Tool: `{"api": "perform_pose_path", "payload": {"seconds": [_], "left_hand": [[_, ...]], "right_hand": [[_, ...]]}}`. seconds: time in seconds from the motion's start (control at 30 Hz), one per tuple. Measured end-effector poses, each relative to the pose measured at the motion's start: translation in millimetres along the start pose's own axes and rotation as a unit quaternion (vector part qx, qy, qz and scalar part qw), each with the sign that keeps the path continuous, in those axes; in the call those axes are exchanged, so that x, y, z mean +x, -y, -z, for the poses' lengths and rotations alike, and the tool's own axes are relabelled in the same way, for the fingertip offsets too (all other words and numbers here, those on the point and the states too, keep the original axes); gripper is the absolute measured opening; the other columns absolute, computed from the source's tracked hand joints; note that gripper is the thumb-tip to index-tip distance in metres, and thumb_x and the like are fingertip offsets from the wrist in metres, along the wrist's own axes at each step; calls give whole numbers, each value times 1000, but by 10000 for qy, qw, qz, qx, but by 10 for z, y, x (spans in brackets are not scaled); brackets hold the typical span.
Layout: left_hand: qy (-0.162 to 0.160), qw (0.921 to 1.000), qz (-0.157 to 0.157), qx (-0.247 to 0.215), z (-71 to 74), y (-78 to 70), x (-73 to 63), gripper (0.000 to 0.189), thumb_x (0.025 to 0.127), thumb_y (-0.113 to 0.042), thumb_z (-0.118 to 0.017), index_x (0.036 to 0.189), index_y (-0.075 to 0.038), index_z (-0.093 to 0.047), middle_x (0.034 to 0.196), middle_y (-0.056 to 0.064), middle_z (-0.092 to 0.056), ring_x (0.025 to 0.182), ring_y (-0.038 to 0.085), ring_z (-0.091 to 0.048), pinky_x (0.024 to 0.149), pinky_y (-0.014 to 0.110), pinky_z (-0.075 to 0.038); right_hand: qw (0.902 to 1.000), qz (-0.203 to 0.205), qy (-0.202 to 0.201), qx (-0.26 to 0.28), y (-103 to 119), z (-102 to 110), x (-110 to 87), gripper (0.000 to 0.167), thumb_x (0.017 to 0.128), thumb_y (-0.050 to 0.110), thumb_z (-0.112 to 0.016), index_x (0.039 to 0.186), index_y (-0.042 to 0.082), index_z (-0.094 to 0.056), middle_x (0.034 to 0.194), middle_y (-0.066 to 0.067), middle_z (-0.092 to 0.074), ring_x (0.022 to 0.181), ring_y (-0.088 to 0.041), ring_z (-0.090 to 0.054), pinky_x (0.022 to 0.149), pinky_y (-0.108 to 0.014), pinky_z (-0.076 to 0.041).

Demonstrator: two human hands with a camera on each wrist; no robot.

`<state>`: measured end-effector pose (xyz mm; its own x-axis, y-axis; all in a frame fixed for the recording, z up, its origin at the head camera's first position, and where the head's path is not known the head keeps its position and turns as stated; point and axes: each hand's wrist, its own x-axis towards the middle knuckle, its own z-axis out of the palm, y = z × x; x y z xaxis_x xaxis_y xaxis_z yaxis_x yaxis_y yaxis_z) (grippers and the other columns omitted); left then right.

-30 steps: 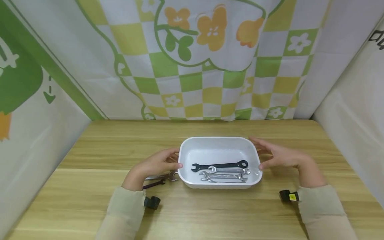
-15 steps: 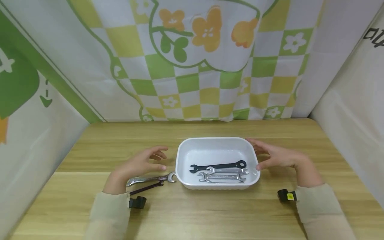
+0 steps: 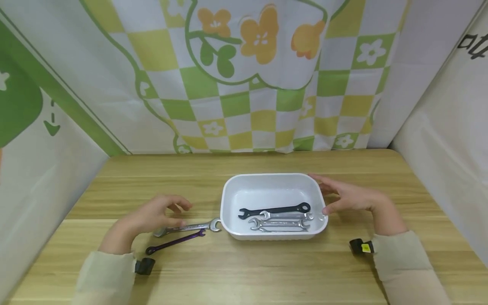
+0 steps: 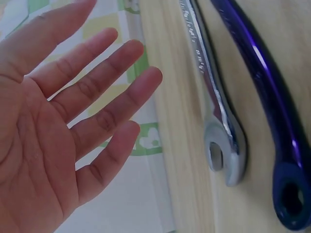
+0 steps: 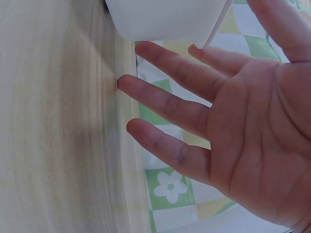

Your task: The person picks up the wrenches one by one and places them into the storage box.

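In the head view a white plastic bin stands mid-table with a black combination wrench and several silver wrenches in it. My right hand is at the bin's right end, thumb on the rim; the right wrist view shows its fingers nearly straight beside the bin wall. Left of the bin, my left hand hovers with loose, spread fingers and holds nothing. Beneath and beside it lie a silver open-end wrench, its near end partly hidden by the hand, and a thin purple wrench.
The wooden table reaches back to a hanging cloth with green and yellow checks. Pale printed cloth walls close in both sides. A small black camera sits on each wrist.
My left hand has let go of the bin's left rim and moved left and toward me over the two table wrenches, baring the purple one. My right hand has stayed at the bin.
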<state>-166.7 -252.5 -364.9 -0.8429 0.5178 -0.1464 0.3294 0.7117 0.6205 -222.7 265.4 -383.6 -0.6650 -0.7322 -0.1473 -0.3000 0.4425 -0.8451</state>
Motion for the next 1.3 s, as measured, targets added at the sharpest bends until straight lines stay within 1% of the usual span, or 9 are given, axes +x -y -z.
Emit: {"api": "perform_pose_path", "payload": {"seconds": [0.07, 0.13, 0.3, 0.4, 0.6, 0.83, 0.93, 1.03, 1.3], "left_hand": [[77, 10000, -46, -4, -6, 13, 11, 40, 89, -20, -75, 123, -1, -64, 122, 16, -67, 107, 32, -63, 85, 47, -54], [160, 9998, -46, -64, -19, 32, 24, 39, 90, -18, -74, 123, -1, -64, 121, 15, -68, 104, 30, -64, 82, 38, -55], [482, 9979, 177, -402, -66, 66, 35, 40, 88, -11, -72, 125, 1, -62, 119, 17, -67, 100, 26, -64, 75, 24, -54], [592, 9967, 249, -502, -87, 82, 19, 38, 87, -5, -72, 123, 3, -63, 118, 18, -66, 100, 26, -65, 76, 25, -55], [580, 9971, 322, -380, -98, 104, -18, 37, 85, -3, -73, 121, 2, -63, 116, 16, -66, 103, 29, -65, 85, 35, -56], [560, 9976, 353, -187, -100, 154, -38, 32, 85, -7, -76, 115, -3, -66, 107, 8, -65, 91, 18, -59, 74, 26, -52], [545, 9980, 311, -96, -117, 175, -31, 29, 84, -8, -77, 111, -6, -66, 102, 5, -64, 89, 17, -57, 74, 25, -50], [547, 9984, 163, -44, -135, 186, -16, 26, 83, -6, -77, 107, -6, -66, 96, 4, -62, 85, 16, -55, 72, 24, -49], [464, 9988, 19, 169, -192, 131, 16, 19, 82, -1, -75, 93, -9, -62, 86, 1, -58, 78, 11, -51, 67, 22, -46]], "right_hand": [[10000, 31, -7, -20, -6, 2, -1, 95, 88, 14, -75, 159, 5, -11, 151, -28, -40, 136, -51, -40, 107, -73, -26], [10000, 38, -15, -34, -10, 3, -3, 96, 88, 15, -75, 159, 6, -11, 151, -27, -40, 136, -51, -40, 107, -73, -26], [10000, -25, -12, 6, -5, -2, -12, 96, 88, 15, -75, 159, 6, -12, 152, -27, -40, 137, -51, -40, 107, -73, -26], [10000, -55, 3, 12, 4, -5, -14, 96, 88, 15, -75, 159, 5, -11, 152, -28, -39, 137, -51, -39, 108, -73, -26], [10000, -46, 6, -20, 7, -7, -15, 96, 88, 15, -75, 158, 3, -11, 151, -28, -39, 137, -51, -39, 108, -72, -26], [9999, -28, -30, -129, 9, -4, -11, 96, 88, 16, -75, 159, 4, -11, 151, -28, -40, 137, -51, -40, 108, -73, -26], [9999, -54, -32, -136, 7, -3, -12, 96, 87, 17, -76, 159, 5, -12, 151, -27, -40, 137, -51, -40, 108, -73, -26], [9999, -92, -21, -116, 3, -1, -13, 96, 87, 17, -76, 159, 6, -12, 151, -27, -40, 137, -50, -40, 107, -71, -28], [9999, -38, -12, -109, 0, -5, -11, 95, 88, 16, -75, 159, 6, -12, 151, -26, -41, 137, -50, -40, 107, -71, -28]]}}
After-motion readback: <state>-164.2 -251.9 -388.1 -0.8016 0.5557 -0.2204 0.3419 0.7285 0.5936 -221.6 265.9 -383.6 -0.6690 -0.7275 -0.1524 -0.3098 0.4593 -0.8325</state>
